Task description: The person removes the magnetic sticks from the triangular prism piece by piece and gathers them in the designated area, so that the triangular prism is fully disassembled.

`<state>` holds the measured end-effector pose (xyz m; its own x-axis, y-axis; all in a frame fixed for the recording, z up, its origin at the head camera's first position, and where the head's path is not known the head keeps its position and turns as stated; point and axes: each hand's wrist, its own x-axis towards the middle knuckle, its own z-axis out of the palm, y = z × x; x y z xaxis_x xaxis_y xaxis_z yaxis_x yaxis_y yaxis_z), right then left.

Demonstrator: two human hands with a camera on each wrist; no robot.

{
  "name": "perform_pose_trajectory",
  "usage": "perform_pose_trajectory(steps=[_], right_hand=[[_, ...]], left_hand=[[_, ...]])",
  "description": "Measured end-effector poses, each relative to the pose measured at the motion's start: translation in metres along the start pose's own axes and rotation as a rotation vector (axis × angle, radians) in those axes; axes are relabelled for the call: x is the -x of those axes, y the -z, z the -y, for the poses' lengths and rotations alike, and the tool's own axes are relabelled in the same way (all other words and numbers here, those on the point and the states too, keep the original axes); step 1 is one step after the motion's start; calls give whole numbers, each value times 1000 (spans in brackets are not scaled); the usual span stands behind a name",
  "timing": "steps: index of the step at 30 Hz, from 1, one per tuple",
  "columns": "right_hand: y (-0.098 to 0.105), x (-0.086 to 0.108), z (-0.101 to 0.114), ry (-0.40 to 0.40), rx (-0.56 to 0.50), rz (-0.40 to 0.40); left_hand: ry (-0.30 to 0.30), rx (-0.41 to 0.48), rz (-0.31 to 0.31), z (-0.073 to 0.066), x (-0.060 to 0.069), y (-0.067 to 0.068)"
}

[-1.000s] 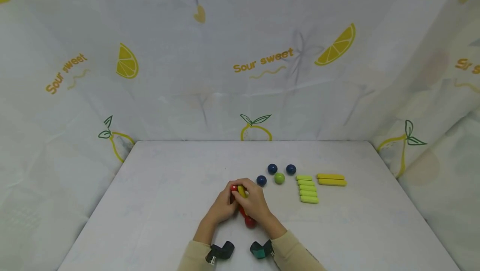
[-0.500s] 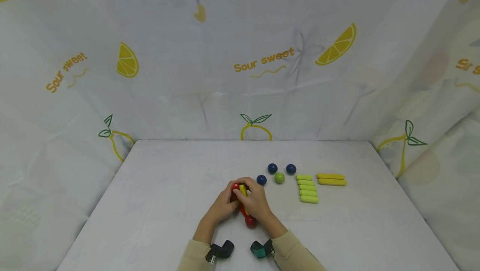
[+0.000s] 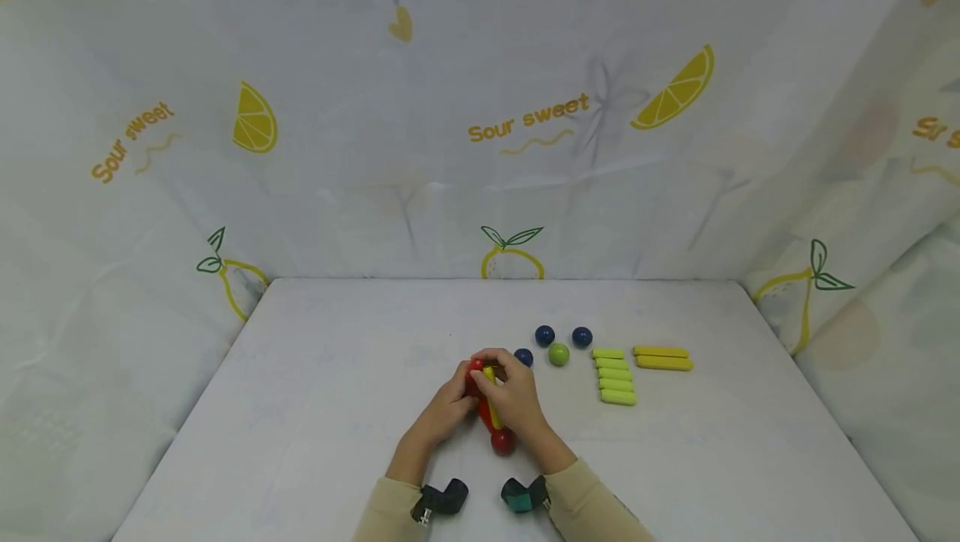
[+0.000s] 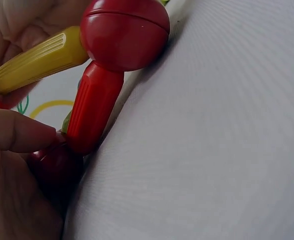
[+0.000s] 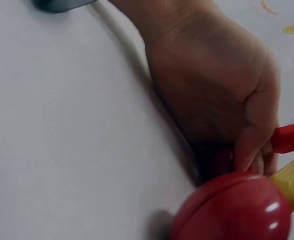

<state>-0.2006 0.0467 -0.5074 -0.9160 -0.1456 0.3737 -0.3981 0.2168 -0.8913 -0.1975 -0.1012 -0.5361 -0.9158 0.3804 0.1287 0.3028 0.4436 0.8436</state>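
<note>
Near the front middle of the table, my two hands meet over a small build of red balls and ribbed rods. The near red ball (image 3: 502, 442) rests on the table, joined to a red rod (image 4: 94, 107) and a yellow rod (image 4: 42, 60) that slants upward. My left hand (image 3: 446, 404) grips a darker red ball (image 4: 57, 157) at the red rod's far end. Thumb and fingers of my right hand (image 3: 517, 396) pinch the yellow rod's upper end, beside another red rod (image 5: 289, 137) that rises from the left hand. How those upper ends meet is hidden.
Behind my right hand lie several blue balls (image 3: 544, 335) and a green ball (image 3: 558, 354). Farther right are a row of lime-green rods (image 3: 617, 385) and two yellow rods (image 3: 663, 363). A printed cloth (image 3: 360, 142) hangs behind the table.
Both hands have shifted slightly away from me. The yellow rod's top has moved a little right and farther off, and more of the rod shows. The upper red piece has moved the same way.
</note>
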Motion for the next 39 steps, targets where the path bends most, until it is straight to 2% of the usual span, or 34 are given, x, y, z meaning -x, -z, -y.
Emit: perform_pose_trajectory(steps=[4,7,11,14,18,22,29,35,39], right_hand=[[5,-6,9,-38,-121,-4],[11,-7,23,-46,-148,-9],[24,-5,39,-68,-175,-35],[34,-4,34,-86,-189,-60],[48,0,15,-100,-197,-111],[62,7,2,-117,-177,-134],[95,24,-7,-198,-142,-127],[129,43,-11,-245,-19,-129],[147,56,-14,-336,65,-149]], left_hand=[[8,12,-5,10,-3,-2],[13,47,5,13,-3,-2],[10,43,23,12,-2,-2],[19,4,27,10,-1,-3],[26,-35,37,9,0,-3],[18,-51,42,9,0,-3],[20,-50,45,10,0,-5],[1,-74,42,9,-1,-5],[16,-80,39,8,-1,-5]])
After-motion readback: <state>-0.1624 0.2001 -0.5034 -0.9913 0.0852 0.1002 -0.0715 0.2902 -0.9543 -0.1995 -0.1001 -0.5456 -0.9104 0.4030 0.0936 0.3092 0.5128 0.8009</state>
